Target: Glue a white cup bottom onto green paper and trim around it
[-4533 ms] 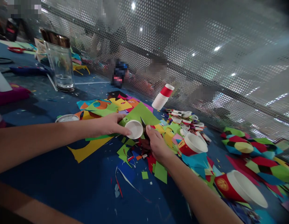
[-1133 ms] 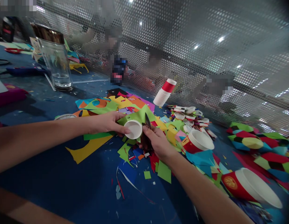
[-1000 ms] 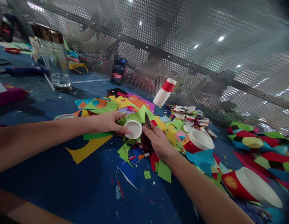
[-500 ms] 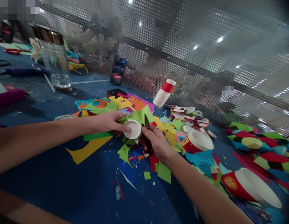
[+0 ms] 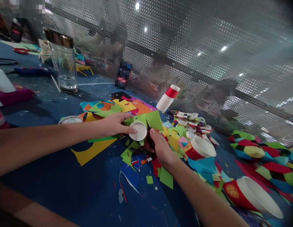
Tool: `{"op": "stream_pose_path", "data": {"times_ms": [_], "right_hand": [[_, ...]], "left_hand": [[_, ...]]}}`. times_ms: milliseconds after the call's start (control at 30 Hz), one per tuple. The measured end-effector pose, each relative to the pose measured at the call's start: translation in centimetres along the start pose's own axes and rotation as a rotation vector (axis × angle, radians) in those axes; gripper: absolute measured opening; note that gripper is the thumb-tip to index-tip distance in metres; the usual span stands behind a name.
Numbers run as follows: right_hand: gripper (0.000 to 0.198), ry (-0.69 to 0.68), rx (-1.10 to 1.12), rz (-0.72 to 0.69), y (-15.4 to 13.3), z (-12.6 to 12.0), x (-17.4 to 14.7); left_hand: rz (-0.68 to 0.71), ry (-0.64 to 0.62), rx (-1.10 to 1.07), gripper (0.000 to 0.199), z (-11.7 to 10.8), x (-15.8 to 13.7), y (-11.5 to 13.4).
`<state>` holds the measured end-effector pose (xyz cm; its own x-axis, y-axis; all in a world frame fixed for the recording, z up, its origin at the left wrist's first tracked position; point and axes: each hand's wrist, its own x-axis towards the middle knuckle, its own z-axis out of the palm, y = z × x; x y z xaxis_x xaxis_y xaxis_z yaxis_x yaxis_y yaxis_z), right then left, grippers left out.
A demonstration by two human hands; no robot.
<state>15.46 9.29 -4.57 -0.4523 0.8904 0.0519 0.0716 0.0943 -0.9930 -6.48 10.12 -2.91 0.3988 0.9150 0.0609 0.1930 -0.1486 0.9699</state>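
My left hand (image 5: 122,124) pinches a round white cup bottom (image 5: 138,131) against a sheet of green paper (image 5: 152,119), thumb on the white disc. My right hand (image 5: 162,146) is closed on a pair of scissors; the dark scissor blade (image 5: 147,124) points up along the right edge of the disc, against the green paper. The scissor handles are mostly hidden in my fingers. Beneath both hands lie green, blue and red paper scraps (image 5: 131,154).
A red and white paper cup (image 5: 200,147) and another (image 5: 253,195) lie at right, near folded coloured paper shapes (image 5: 260,148). A cup stack (image 5: 168,97) stands by the perforated screen (image 5: 196,72). A glass jar (image 5: 63,63) and a purple pack (image 5: 15,96) are at left.
The scissor blades look narrower and closer together beside the disc. The green sheet has turned and shows more of its face to the right. The whole view has shifted slightly.
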Motion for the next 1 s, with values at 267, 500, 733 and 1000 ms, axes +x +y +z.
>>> {"op": "stream_pose_path", "data": {"times_ms": [267,500,733,1000], "right_hand": [[0.054,-0.073,0.027,0.026,0.07,-0.56,-0.09],[0.052,-0.073,0.162,0.024,-0.18,-0.18,0.09],[0.054,-0.048,0.161,0.039,-0.39,-0.04,0.08],[0.052,-0.101,0.194,0.028,-0.13,-0.28,-0.03]], "left_hand": [[-0.007,0.036,0.054,0.059,0.18,-0.07,0.13],[0.064,0.076,0.127,0.048,0.50,-0.22,0.00],[0.066,0.073,0.087,0.044,0.74,-0.37,0.12],[0.063,0.041,0.046,0.047,0.69,-0.36,-0.13]]}}
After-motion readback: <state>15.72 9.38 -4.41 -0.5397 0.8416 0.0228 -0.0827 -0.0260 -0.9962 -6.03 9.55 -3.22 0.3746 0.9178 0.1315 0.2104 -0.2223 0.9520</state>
